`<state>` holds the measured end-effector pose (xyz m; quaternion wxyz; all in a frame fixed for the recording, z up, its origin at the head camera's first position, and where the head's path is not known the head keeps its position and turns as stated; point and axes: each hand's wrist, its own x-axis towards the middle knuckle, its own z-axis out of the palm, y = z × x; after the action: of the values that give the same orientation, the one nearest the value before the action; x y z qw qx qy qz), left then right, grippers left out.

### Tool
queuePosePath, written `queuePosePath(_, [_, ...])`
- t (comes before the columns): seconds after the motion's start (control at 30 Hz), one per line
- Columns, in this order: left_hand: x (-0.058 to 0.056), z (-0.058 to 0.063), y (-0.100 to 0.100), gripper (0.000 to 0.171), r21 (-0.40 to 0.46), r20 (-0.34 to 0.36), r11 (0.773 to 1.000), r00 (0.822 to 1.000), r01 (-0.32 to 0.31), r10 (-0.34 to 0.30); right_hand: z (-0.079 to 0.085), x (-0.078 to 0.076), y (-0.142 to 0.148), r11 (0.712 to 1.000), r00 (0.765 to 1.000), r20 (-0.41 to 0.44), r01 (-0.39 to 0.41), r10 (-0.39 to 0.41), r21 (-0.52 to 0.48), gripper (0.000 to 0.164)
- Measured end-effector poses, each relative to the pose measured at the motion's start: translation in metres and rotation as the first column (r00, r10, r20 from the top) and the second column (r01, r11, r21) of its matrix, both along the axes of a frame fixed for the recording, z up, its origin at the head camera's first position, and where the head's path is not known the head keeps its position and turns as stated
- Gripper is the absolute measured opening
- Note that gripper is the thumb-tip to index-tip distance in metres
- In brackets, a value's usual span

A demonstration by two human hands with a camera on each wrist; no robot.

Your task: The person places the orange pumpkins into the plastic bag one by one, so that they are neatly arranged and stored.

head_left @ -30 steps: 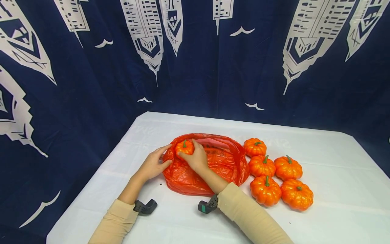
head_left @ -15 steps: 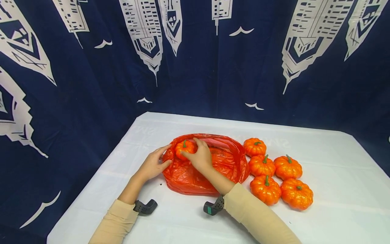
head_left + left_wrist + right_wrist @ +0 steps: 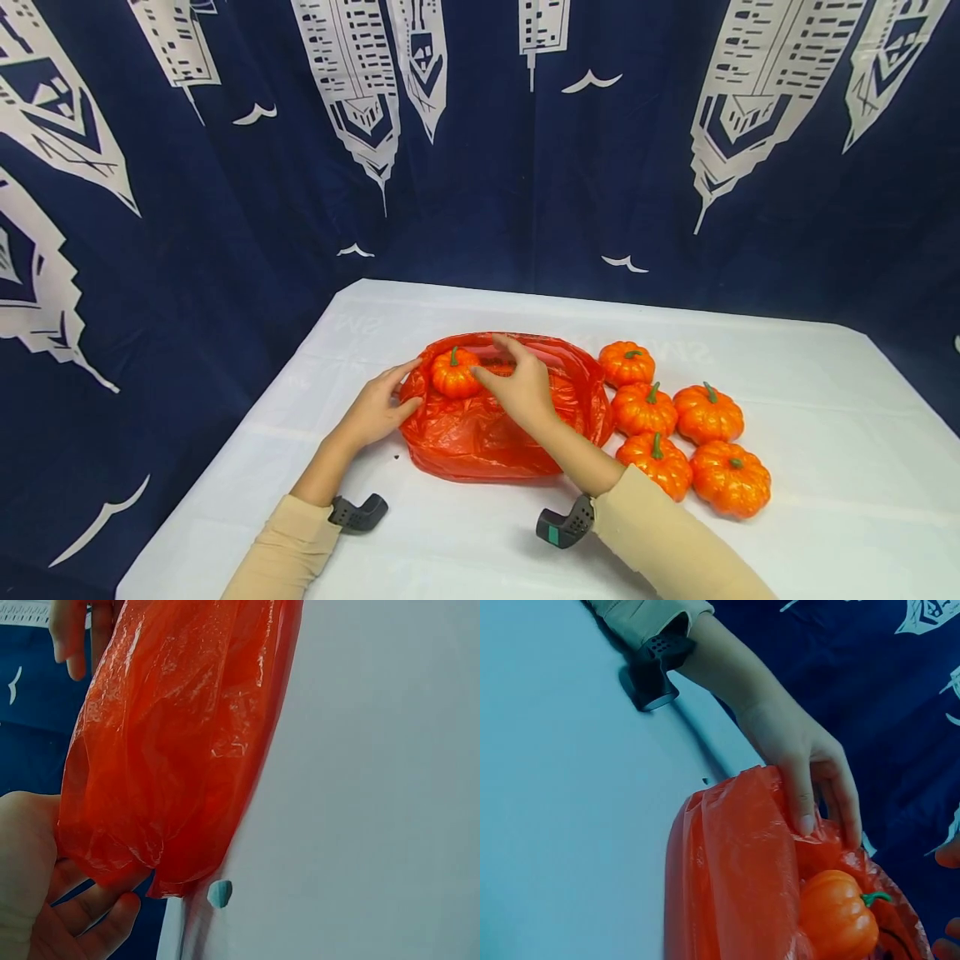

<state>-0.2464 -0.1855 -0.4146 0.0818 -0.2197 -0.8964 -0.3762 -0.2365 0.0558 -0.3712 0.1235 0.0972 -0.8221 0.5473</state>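
Note:
A red plastic bag [image 3: 480, 450] lies on the table with its mouth spread upward. My left hand [image 3: 378, 407] grips its left rim; the left wrist view has the thumb and fingers of that left hand [image 3: 30, 862] on either side of the film. Inside the bag, at the left end, rests a small orange pumpkin [image 3: 454, 373] with a green stem. The right wrist view shows this pumpkin [image 3: 838, 915] just below the left fingertips. Over the bag's middle is my right hand [image 3: 525, 387], thumb and fingers spread and holding nothing, to the right of the pumpkin.
Several more orange pumpkins [image 3: 708, 412] stand in a cluster right of the bag, the nearest ones close to its side. A white cloth [image 3: 420, 546] covers the table. Behind hangs a dark blue curtain [image 3: 495, 208] with white building prints.
My right hand has let go of the pumpkin inside the bag and moved to the right, fingers spread. The pumpkin stays at the left end. The left hand keeps its grip on the rim.

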Motion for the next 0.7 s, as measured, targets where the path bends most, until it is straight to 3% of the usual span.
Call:
queuePosePath(0.23, [0.000, 0.001, 0.000, 0.059, 0.006, -0.005, 1.000, 1.000, 0.009, -0.009, 0.007, 0.013, 0.024, 0.996, 0.997, -0.051, -0.063, 0.060, -0.069, 0.058])
queuePosePath(0.5, [0.000, 0.001, 0.000, 0.061, 0.009, -0.008, 1.000, 1.000, 0.013, -0.013, 0.013, 0.032, 0.051, 0.994, 0.989, -0.139, -0.056, 0.042, -0.096, 0.055])
queuePosePath(0.7, [0.000, 0.000, 0.000, 0.060, 0.005, 0.002, 1.000, 1.000, 0.007, -0.007, 0.018, 0.048, 0.073, 0.994, 0.990, -0.141, -0.026, 0.011, -0.108, 0.052])
